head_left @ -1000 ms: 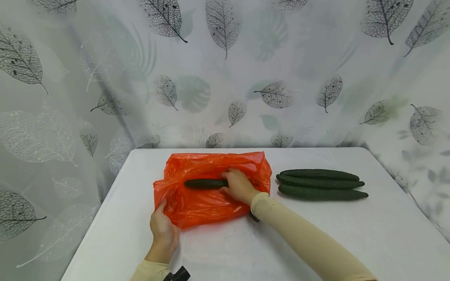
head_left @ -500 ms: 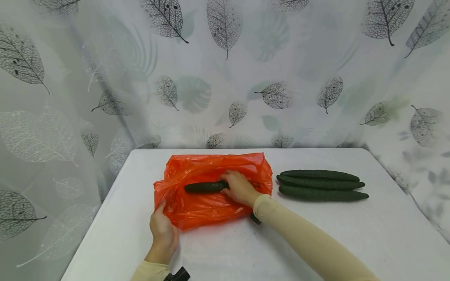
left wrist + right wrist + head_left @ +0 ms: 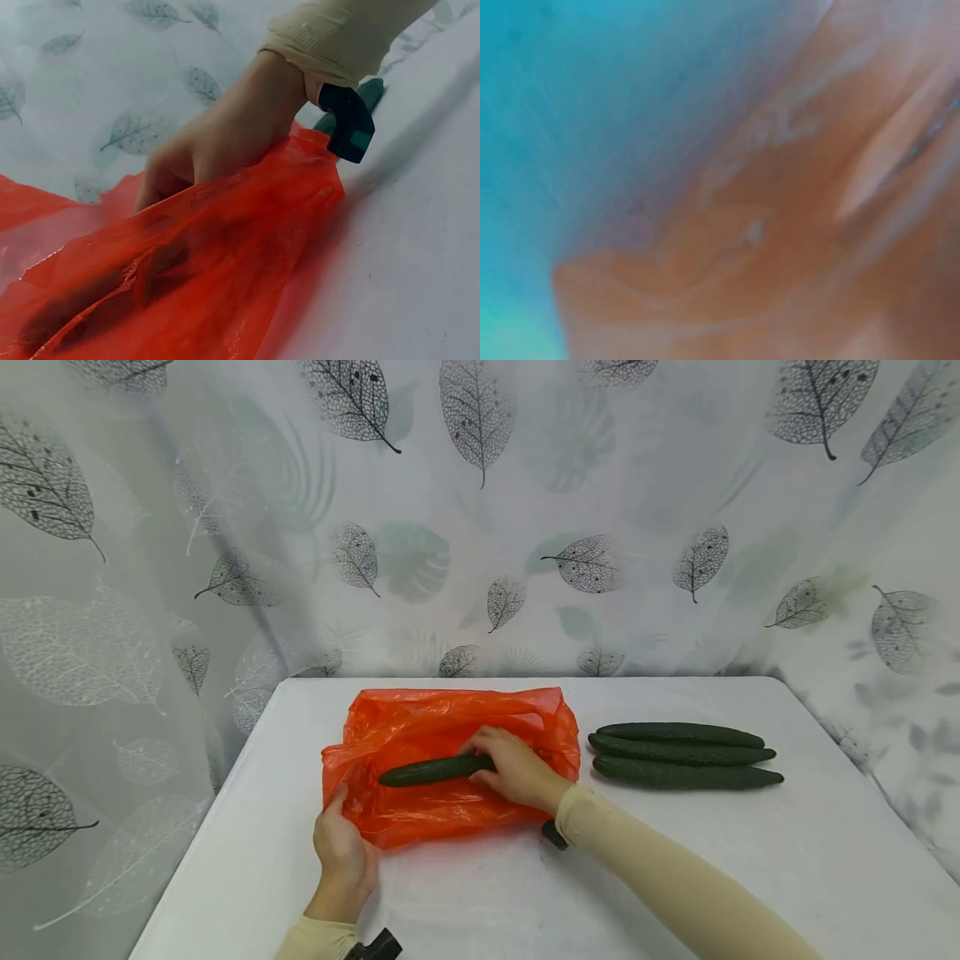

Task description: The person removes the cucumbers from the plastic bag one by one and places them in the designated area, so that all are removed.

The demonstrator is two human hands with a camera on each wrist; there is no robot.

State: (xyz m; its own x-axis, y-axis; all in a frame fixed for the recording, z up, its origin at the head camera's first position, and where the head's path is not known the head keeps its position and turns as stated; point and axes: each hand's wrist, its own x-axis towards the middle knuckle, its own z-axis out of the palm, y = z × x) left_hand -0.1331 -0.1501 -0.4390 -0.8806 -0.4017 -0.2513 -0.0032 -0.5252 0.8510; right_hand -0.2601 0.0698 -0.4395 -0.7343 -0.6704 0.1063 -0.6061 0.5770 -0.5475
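An orange-red plastic bag (image 3: 450, 814) lies spread on the white table, its near corner standing up in the left wrist view. A dark green cucumber (image 3: 420, 772) lies across the bag, tilted a little, its left end lower in the head view. My right hand (image 3: 517, 768) grips the cucumber's right end from above, fingers on the far side and thumb on the near side. At the bag's left edge my left hand (image 3: 343, 852) pinches the plastic, thumb on top; its other fingers are partly hidden. The right wrist view is blurred and shows mostly bag.
Three more cucumbers (image 3: 682, 756) lie side by side on the table to the right of the bag. A leaf-patterned curtain (image 3: 480, 527) hangs behind the white table (image 3: 480, 902) and along its sides.
My right hand has moved slightly toward me, drawing the cucumber left and nearer, so its left end sits lower. My left hand and the bag's left edge have shifted slightly left.
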